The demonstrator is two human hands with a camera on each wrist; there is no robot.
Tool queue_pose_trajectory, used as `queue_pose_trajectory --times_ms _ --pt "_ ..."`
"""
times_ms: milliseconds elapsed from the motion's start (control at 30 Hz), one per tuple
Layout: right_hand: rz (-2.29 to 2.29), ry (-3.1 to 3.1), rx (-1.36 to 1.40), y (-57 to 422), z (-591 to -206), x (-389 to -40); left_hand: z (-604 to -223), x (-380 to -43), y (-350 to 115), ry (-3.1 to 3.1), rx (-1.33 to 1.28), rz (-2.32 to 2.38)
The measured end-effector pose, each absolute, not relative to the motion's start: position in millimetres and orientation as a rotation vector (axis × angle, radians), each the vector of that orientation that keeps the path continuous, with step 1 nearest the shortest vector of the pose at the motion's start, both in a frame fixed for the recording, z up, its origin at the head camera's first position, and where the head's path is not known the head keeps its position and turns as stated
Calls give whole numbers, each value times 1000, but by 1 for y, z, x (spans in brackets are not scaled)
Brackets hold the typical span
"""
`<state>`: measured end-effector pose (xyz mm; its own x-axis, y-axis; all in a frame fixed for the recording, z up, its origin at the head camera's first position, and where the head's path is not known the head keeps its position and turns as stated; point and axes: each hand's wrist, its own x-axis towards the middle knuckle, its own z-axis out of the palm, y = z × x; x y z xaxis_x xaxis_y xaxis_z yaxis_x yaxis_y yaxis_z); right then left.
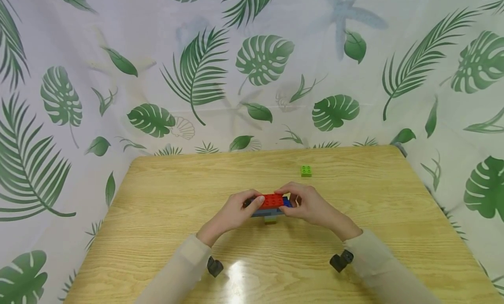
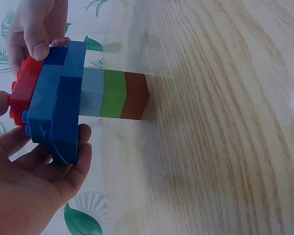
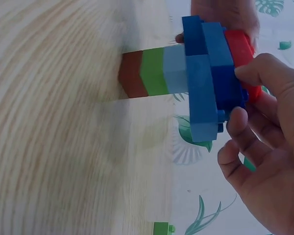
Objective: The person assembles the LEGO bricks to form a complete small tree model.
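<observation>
A tower of toy building bricks stands on the table, held from both sides. Brown [image 2: 135, 95], green [image 2: 113, 93] and light blue [image 2: 92, 92] bricks form its narrow stem. Wider blue bricks [image 3: 202, 93] spread across the top in two layers, and a red brick [image 1: 272, 201] sits uppermost. My left hand [image 1: 238, 210] grips the tower's left end, thumb at the red brick and fingers curled beneath the blue ones. At the right end, my right hand [image 1: 311, 205] pinches the red brick, its thumb at the seam with the blue layer.
A loose green brick [image 1: 306, 171] lies on the wooden table [image 1: 177, 177] near its back edge, beyond the right hand. A leaf-patterned cloth [image 1: 149, 76] hangs behind the table and along both sides.
</observation>
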<state>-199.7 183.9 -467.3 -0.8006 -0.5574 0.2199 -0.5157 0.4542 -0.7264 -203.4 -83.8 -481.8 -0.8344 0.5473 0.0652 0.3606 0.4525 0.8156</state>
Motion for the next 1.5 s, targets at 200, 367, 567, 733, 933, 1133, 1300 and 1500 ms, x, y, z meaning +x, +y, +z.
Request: queue_pose_trajectory --times_ms 200,367,567,733,933,1133,1300,1500 --pt "-1268 2597 -926 184 -468 -203 -483 -202 -85 2497 794 1324" --pt "-1299 2575 -917 184 -469 -203 -483 -201 -85 2505 788 1329" --pt "-1313 2582 -913 184 -469 -204 -484 -201 -83 2522 791 1313" --pt "-1301 2586 -915 183 -466 -205 -484 -199 -82 2562 798 1303" --pt "-1289 2564 -907 184 -463 -204 -485 -196 -79 2600 870 1267" --pt "-1288 2507 -743 193 -460 -210 -483 -196 -78 2588 858 1273" --pt "-1348 2584 -619 205 -469 -226 -483 -197 -79 2595 871 1258" --pt "-1359 2706 -469 219 -482 -244 -485 -197 -79 2597 858 1255"
